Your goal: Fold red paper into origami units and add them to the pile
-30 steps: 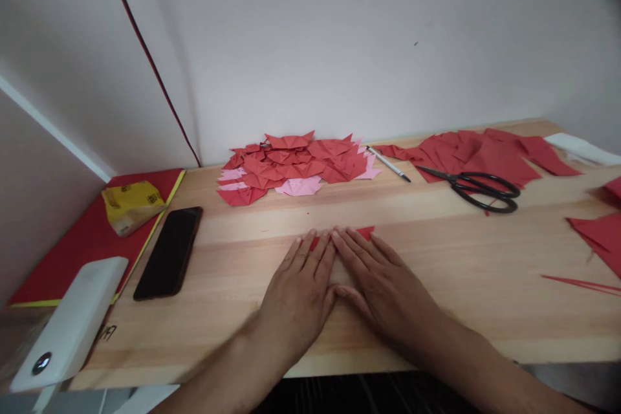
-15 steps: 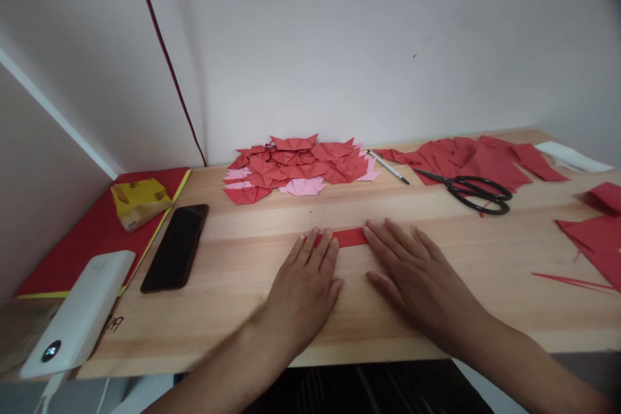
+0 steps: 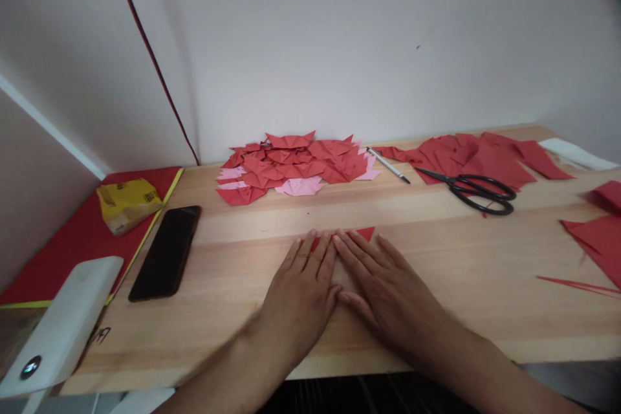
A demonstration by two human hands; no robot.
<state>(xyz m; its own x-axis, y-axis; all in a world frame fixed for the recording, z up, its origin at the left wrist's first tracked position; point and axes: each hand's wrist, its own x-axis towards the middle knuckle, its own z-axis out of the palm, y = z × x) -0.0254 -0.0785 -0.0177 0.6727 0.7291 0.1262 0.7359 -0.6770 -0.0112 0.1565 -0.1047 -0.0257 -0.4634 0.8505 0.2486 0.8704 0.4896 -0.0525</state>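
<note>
A narrow folded piece of red paper [image 3: 367,233] lies flat on the wooden table, mostly covered by my fingers. My left hand [image 3: 303,288] rests on its left part, fingers stretched out flat. Beside it, my right hand [image 3: 383,278] presses on the paper with fingers extended, and the fingertips of both hands nearly meet. Only a pointed right end and a small bit between the fingers show. Behind the hands is a pile of folded red and pink paper shapes [image 3: 291,165].
Black-handled scissors [image 3: 478,191] lie on red paper scraps [image 3: 490,158], near a white pen [image 3: 388,165]. More red paper [image 3: 596,239] sits at right. To the left are a phone [image 3: 167,252], a white power bank [image 3: 65,323], and a yellow packet [image 3: 129,200] on a red sheet [image 3: 58,252].
My right hand has slid left along the paper, up to my left hand. The paper's pointed right end now shows beyond the right fingers. My left hand stays in place.
</note>
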